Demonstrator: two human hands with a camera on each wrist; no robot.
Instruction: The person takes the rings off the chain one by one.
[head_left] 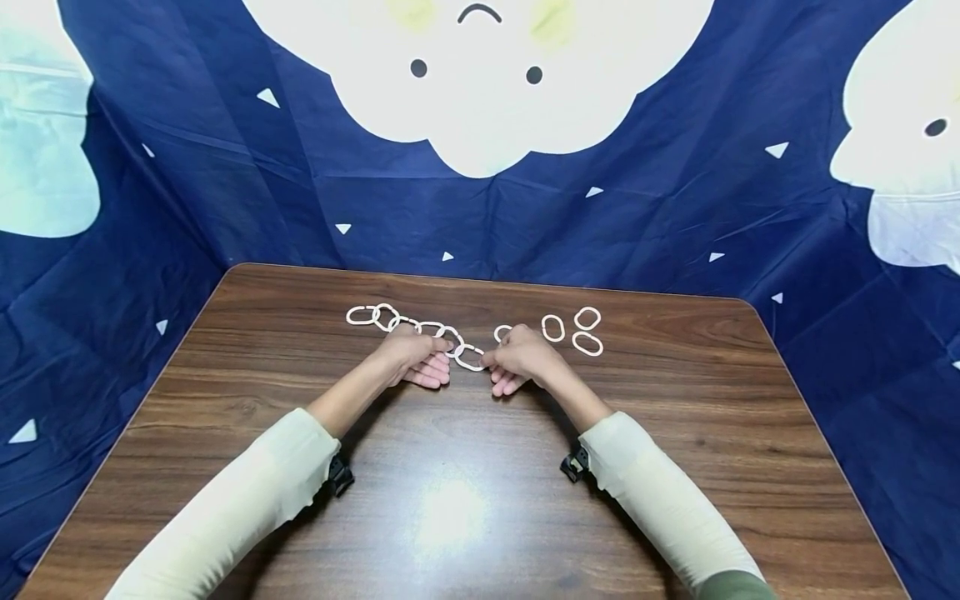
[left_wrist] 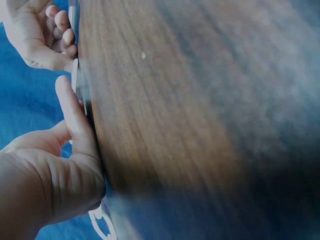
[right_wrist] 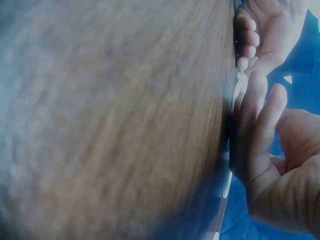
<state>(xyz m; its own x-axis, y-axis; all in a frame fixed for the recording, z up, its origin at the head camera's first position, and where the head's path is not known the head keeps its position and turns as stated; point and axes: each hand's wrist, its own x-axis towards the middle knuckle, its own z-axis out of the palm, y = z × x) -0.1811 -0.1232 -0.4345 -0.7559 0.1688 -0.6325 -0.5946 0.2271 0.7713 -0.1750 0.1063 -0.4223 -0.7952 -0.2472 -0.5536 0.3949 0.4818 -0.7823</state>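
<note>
Head view: the white link chain (head_left: 431, 323) lies around 12 o'clock on the table (head_left: 450, 433), tail toward 10. Left hand (head_left: 416, 358) just touches it, fingers relaxed; right hand (head_left: 520, 358), at 3 o'clock from it, touches the end link (head_left: 469, 367), fingers loose too. Left wrist: super thin edge-on, so probably light, stiff, kinda slippery plastic. Right wrist: sits flat, so I'd pinch a long side.

Left grip (head_left: 416, 357) and right grip (head_left: 519, 358) lie close together, arms (head_left: 360, 392) converging forward.
</note>
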